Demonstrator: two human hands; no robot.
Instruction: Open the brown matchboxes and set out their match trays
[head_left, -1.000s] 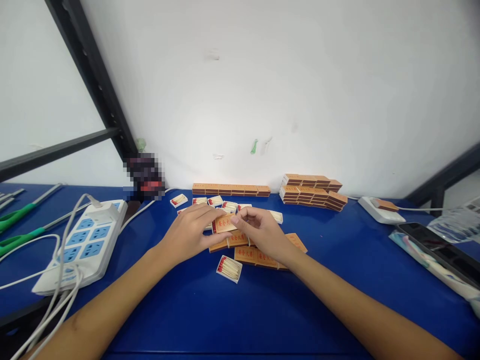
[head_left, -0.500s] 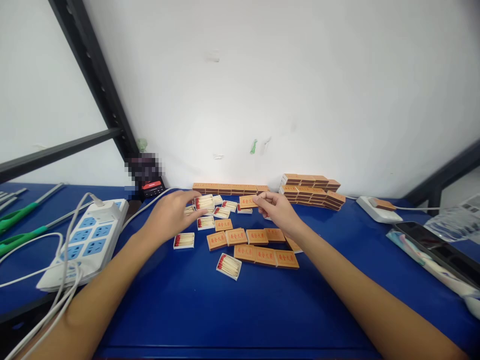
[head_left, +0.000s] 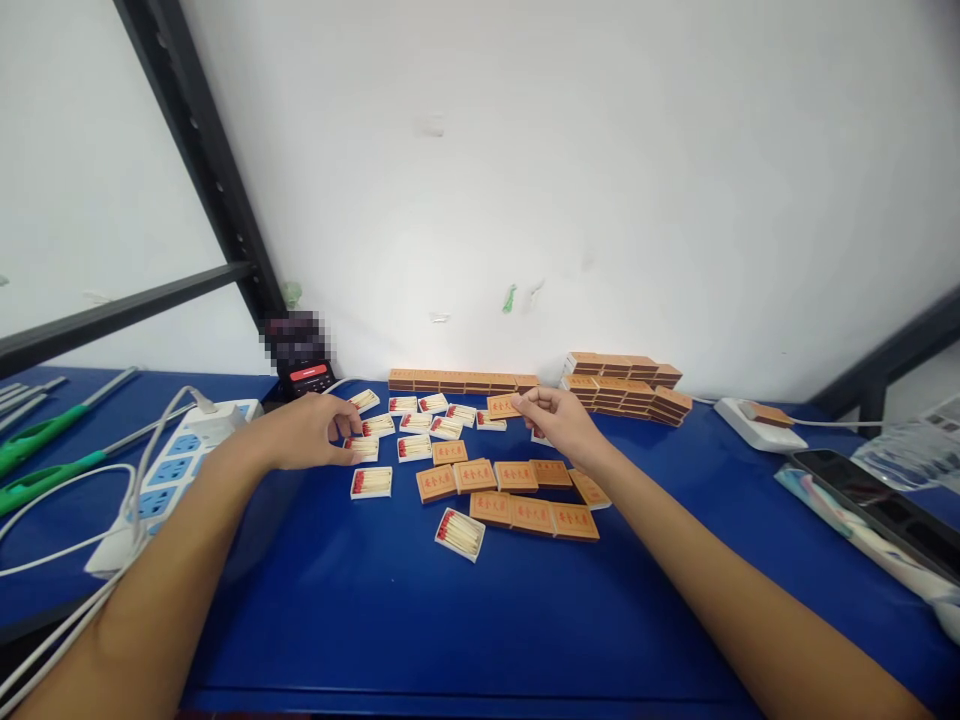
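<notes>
My left hand [head_left: 319,432] reaches to the left end of the open match trays, its thumb and fingers on a tray of red-tipped matches [head_left: 363,449] that lies on the blue table. Between the thumb and fingers of my right hand [head_left: 551,415] is an orange matchbox sleeve [head_left: 502,406], held above the trays. Several more filled trays lie around, one of them [head_left: 460,534] nearer the front. Orange matchbox covers [head_left: 531,513] lie in uneven rows at the middle of the table [head_left: 360,620].
A long row of matchboxes [head_left: 463,381] and a stack [head_left: 630,390] stand along the wall. At the left are a power strip [head_left: 172,470] with cables and green-handled tools [head_left: 52,475]. A phone [head_left: 870,505] and a white device [head_left: 757,424] lie at the right.
My left hand has moved left and down to the table, and the match tray it held up is now among the others. My right hand still holds the sleeve.
</notes>
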